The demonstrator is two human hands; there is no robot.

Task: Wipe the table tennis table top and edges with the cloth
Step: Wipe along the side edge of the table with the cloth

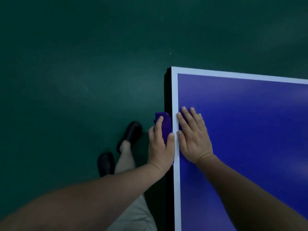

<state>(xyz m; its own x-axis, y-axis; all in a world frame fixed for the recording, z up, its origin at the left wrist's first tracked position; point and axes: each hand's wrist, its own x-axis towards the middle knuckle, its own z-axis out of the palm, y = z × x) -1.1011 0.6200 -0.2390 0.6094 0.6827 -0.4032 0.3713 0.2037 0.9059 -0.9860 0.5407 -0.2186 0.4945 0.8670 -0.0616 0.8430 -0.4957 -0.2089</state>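
Note:
The blue table tennis table with a white border fills the right side, its corner at the upper middle. My left hand grips a purple cloth and holds it against the table's dark left side edge, thumb up at the white border. My right hand lies flat on the table top just inside the border, fingers straight and spread.
A dark green floor surrounds the table on the left and far side. My legs in light trousers and two black shoes stand on the floor close to the table's left edge.

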